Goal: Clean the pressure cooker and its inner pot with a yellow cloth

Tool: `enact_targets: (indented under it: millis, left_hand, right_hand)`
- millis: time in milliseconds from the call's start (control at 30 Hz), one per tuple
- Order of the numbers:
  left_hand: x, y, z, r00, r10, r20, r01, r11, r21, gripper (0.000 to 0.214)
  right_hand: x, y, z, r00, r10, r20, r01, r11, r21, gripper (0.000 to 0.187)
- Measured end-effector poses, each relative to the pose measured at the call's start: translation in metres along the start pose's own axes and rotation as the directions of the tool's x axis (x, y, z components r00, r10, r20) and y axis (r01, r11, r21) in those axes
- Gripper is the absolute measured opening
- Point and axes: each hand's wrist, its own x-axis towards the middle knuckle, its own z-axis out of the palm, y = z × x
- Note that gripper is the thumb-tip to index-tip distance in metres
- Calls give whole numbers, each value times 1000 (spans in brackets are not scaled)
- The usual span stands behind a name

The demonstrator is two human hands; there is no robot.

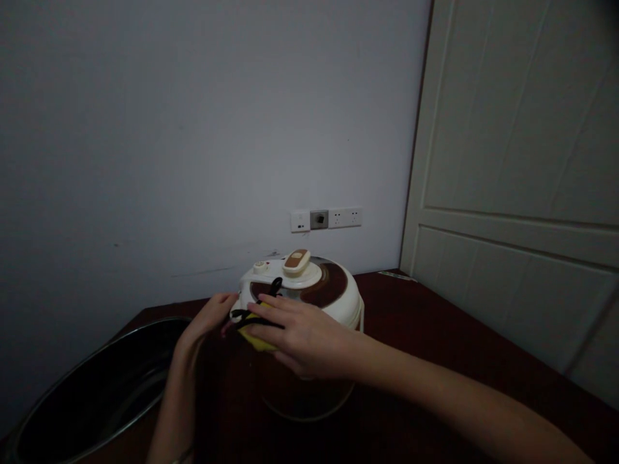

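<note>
A white and brown electric cooker (329,293) with a cream lid handle stands on a dark red table (435,348). My right hand (302,335) lies over its front left side, fingers pressing a yellow cloth (256,340) against the body. A thin black cord (256,314) runs across my fingers. My left hand (210,319) rests against the cooker's left side, fingers curled at the cord and cloth.
A large metal basin (97,386) sits on the table at the left. A row of wall sockets (326,219) is behind the cooker on the pale wall. A cream panelled door (522,193) stands at the right.
</note>
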Motion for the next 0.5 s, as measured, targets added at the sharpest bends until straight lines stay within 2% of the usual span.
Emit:
enact_targets:
  millis: [100, 200, 333, 400, 500]
  left_hand:
    - [-1, 0, 2, 1000, -8, 4, 8, 1000, 21, 40]
    - [-2, 1, 3, 1000, 8, 4, -8, 1000, 23, 39]
    - [-2, 2, 2, 1000, -8, 4, 8, 999, 34, 39]
    - [-2, 1, 1, 1000, -5, 11, 5, 999, 35, 39]
    - [-1, 0, 2, 1000, 7, 19, -8, 999, 31, 38]
  right_hand:
    - [-36, 10, -13, 996, 83, -38, -79, 991, 112, 47]
    - [-69, 24, -19, 972, 205, -117, -175, 959, 224, 47]
    - [-98, 37, -10, 888, 356, -292, -265, 913, 309, 46]
    - [-104, 35, -2, 855, 367, -367, -269, 918, 290, 47]
    - [-103, 19, 5, 882, 265, -390, -210, 961, 179, 46]
